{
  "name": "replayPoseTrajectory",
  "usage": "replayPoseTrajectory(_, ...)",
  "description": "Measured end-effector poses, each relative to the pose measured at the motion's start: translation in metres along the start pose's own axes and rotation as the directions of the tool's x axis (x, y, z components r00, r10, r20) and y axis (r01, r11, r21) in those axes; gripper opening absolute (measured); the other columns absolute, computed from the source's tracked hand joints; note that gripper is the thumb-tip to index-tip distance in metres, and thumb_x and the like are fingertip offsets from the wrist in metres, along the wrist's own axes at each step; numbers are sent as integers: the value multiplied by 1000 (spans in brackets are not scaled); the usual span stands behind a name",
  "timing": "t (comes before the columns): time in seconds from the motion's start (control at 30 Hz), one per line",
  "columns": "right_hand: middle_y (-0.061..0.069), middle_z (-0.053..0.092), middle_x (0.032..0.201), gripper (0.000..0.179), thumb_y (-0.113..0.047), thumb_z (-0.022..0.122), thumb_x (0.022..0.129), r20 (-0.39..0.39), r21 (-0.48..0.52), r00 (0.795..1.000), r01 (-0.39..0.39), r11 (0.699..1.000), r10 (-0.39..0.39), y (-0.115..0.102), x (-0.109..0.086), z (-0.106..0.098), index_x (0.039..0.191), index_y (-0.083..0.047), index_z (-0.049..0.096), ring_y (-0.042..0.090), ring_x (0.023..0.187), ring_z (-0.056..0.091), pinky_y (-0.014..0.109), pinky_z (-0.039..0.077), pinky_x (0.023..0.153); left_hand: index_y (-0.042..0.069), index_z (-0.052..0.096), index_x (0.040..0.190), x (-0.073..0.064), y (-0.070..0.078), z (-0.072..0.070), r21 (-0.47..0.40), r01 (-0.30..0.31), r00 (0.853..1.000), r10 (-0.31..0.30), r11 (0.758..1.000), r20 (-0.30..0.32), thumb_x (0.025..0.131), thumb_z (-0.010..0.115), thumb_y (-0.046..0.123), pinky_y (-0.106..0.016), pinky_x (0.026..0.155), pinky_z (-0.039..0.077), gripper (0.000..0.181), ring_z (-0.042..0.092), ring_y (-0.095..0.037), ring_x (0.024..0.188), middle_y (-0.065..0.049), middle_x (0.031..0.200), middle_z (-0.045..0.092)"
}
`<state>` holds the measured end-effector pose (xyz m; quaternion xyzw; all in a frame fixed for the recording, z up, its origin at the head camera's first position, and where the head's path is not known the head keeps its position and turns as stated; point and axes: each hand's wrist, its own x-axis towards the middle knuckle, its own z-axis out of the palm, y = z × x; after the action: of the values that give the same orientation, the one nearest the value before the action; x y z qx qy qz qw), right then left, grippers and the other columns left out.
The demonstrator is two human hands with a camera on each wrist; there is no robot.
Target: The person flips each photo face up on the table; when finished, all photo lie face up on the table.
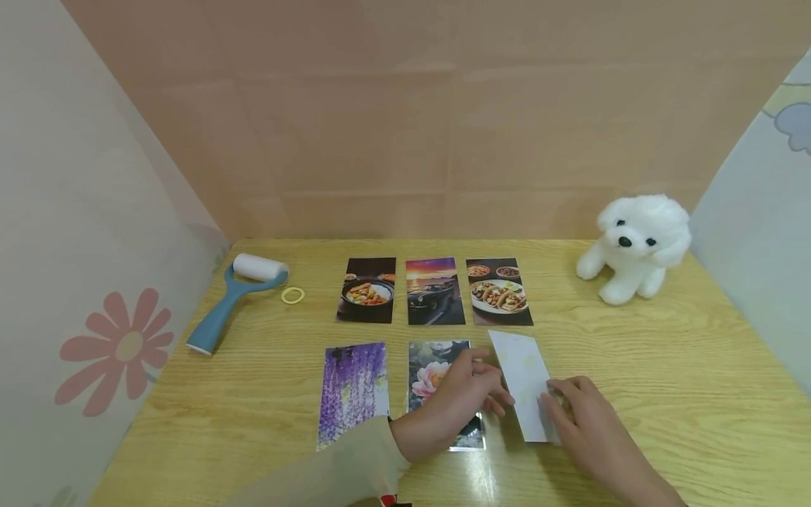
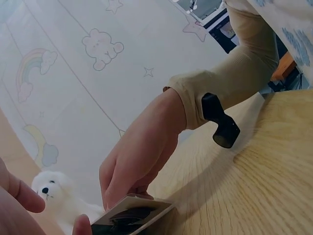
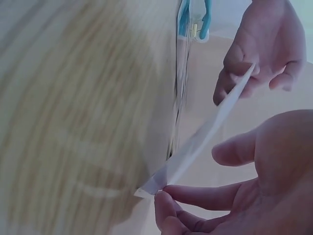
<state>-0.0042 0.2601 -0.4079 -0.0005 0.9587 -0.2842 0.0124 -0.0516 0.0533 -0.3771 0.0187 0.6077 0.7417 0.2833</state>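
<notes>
A photo card is tilted up off the table, its plain white back toward the head camera. My right hand holds this card by its right edge; in the right wrist view the fingertips meet at the card's lower end. My left hand hovers at the card's left edge with fingers spread, and whether they touch it I cannot tell. In the left wrist view a dark picture shows on the card's other face. Under my left forearm lie a pink flower card and a purple blossom card.
Behind stands a row of cards: a rice dish card, a car-at-sunset card and a taco card. At left are a blue-handled lint roller and a yellow ring. A white plush dog sits back right.
</notes>
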Motion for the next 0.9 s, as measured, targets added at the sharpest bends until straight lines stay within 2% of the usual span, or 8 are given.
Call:
replayPoseTrajectory(0.07,13,59,105,38,-24,59,104,1,12,1000,3,1000,-3,-2,-1,-1,121,10,65,16,79,51,31,46,65,-2,35,148,1,0,2,3,-15,1000,15,1000,5,87,54,3,-34,72,53,64,62,-19,70,-12,116,54)
replayPoseTrajectory(0.2,13,60,108,40,-25,54,106,-1,31,1000,6,1000,-5,-7,-3,-2,123,9,65,16,81,54,30,47,64,-1,41,145,4,1,5,15,-29,1000,28,999,9,87,54,3,-31,70,52,59,60,-17,69,-11,109,56)
replayPoseTrajectory(0.3,12,61,111,40,-26,51,108,-12,39,1000,7,999,-6,-10,-5,-3,124,7,65,17,87,58,31,49,66,1,48,141,5,1,8,44,-38,999,38,998,7,88,55,4,-31,69,51,54,60,-17,67,-8,106,57)
replayPoseTrajectory(0.5,10,63,114,37,-25,48,109,-42,62,999,25,998,-22,-16,-9,-4,124,3,67,18,93,61,33,51,71,3,57,133,7,-1,15,102,-76,997,75,992,15,81,55,-1,-29,65,50,52,57,-16,65,-4,103,58)
replayPoseTrajectory(0.63,12,65,119,40,-29,46,109,-46,88,998,34,996,-31,-19,-9,-6,124,0,68,25,103,62,42,53,80,0,59,129,7,-5,18,101,-95,995,92,990,42,81,53,-3,-28,63,51,49,57,-13,64,-2,99,60)
replayPoseTrajectory(0.77,14,64,125,48,-37,40,110,-6,143,1000,5,990,-4,-22,-10,-9,127,-1,66,35,117,59,55,50,89,-2,62,128,8,-9,21,106,-98,994,93,990,51,79,51,-5,-28,63,52,49,57,-13,67,0,96,61)
replayPoseTrajectory(0.9,14,63,130,53,-43,37,110,37,189,999,-33,981,27,-24,-11,-12,132,-1,63,38,123,56,59,47,95,-2,63,126,8,-13,22,140,-95,994,86,986,68,80,51,-4,-26,62,50,48,57,-13,67,1,96,63)
